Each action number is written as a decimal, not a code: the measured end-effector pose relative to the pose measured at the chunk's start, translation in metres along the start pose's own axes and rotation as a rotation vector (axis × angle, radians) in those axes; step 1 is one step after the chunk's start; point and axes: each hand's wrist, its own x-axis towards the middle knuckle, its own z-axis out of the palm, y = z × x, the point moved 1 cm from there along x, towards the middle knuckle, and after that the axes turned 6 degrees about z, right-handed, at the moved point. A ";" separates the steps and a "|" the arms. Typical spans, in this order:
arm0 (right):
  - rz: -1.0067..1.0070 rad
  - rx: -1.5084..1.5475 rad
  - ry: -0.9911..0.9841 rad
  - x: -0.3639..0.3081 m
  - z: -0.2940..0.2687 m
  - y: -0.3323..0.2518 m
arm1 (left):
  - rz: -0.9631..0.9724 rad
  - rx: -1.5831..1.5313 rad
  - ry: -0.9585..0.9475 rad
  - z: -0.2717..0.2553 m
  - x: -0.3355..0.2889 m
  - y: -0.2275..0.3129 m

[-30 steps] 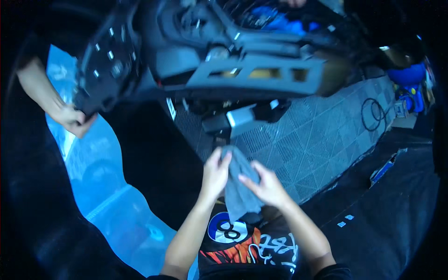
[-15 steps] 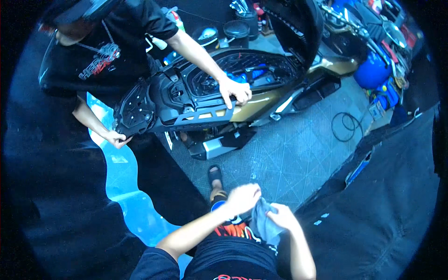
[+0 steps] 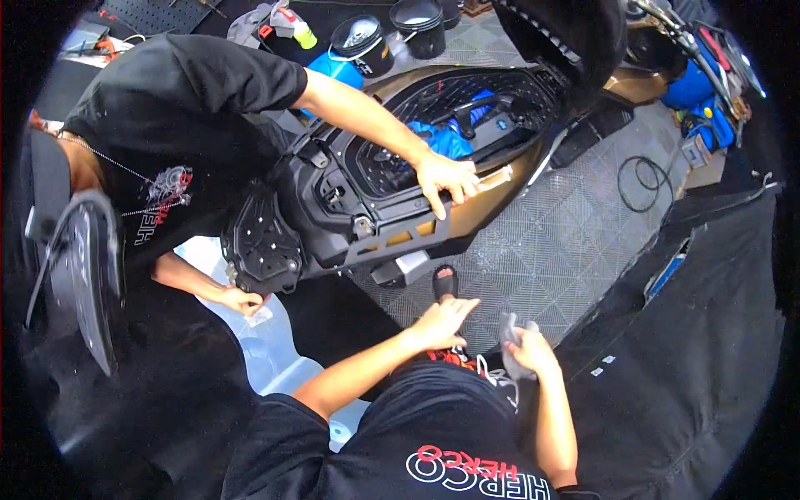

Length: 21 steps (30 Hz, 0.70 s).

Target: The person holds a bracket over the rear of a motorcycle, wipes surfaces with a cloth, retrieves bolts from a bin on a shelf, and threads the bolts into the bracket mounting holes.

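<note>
My left hand (image 3: 444, 322) is in front of my body with its fingers stretched out, holding nothing. A short gap to its right, my right hand (image 3: 534, 352) grips a crumpled grey cloth (image 3: 510, 330), part of which hangs below the fingers. Beyond my hands stands a scooter with gold and black panels (image 3: 487, 208). Its seat (image 3: 575, 33) is raised, and blue items (image 3: 446, 140) lie in the storage well underneath. A co-worker's hand (image 3: 446, 179) rests on the scooter's side, while their other hand (image 3: 242, 300) is by the rear rack (image 3: 262, 237).
A wavy translucent sheet (image 3: 287, 367) lies on black covering at the left. Black buckets (image 3: 417, 29) stand behind the scooter. A coiled black cable (image 3: 644, 185) lies on the patterned floor. At the right, a black-covered surface (image 3: 692, 375) bears small white scraps.
My left hand has come off the cloth and opened; the cloth stays in my right hand. The co-worker leans further down to the left. The view has shifted, and its blue tint is gone.
</note>
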 end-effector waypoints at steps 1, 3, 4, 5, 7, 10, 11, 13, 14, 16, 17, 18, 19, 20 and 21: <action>-0.133 0.131 -0.068 0.006 -0.004 -0.018 | 0.080 -0.098 0.064 -0.002 0.004 0.009; -0.267 0.293 -0.067 0.005 -0.024 -0.067 | 0.072 -0.100 -0.009 0.016 0.017 -0.005; -0.208 0.231 -0.121 0.011 -0.026 -0.072 | 0.070 -0.105 -0.049 0.026 0.024 -0.011; -0.213 0.221 -0.120 0.019 -0.026 -0.070 | 0.011 -0.069 -0.100 0.027 0.034 -0.013; -0.273 0.286 0.078 0.036 -0.022 -0.047 | -0.082 0.000 -0.133 0.025 0.050 -0.020; -0.205 0.173 0.119 0.048 -0.052 -0.044 | -0.196 0.072 -0.089 0.015 0.068 -0.031; -0.270 0.198 0.166 0.051 -0.061 -0.043 | -0.257 0.029 -0.097 0.006 0.066 -0.030; -0.097 0.313 0.006 0.063 -0.086 -0.039 | -0.403 0.061 -0.196 -0.007 0.057 -0.030; -0.143 0.287 -0.010 0.075 -0.092 -0.028 | -0.495 0.087 -0.185 0.003 0.049 -0.046; -0.215 0.106 -0.072 0.095 -0.116 -0.019 | -0.676 0.099 -0.115 0.023 0.022 -0.065; -0.267 0.043 -0.090 0.105 -0.126 -0.010 | -0.760 0.097 -0.058 0.023 0.008 -0.065; -0.288 -0.035 -0.110 0.118 -0.133 0.004 | -0.825 0.058 0.006 0.024 -0.003 -0.058; -0.287 -0.109 -0.158 0.122 -0.152 -0.005 | -0.902 0.024 0.074 0.021 -0.016 -0.054; -0.313 -0.139 -0.186 0.133 -0.162 -0.002 | -0.916 0.016 0.087 0.030 -0.027 -0.049; -0.339 -0.166 -0.213 0.147 -0.168 0.002 | -0.958 -0.094 0.125 0.048 -0.039 -0.043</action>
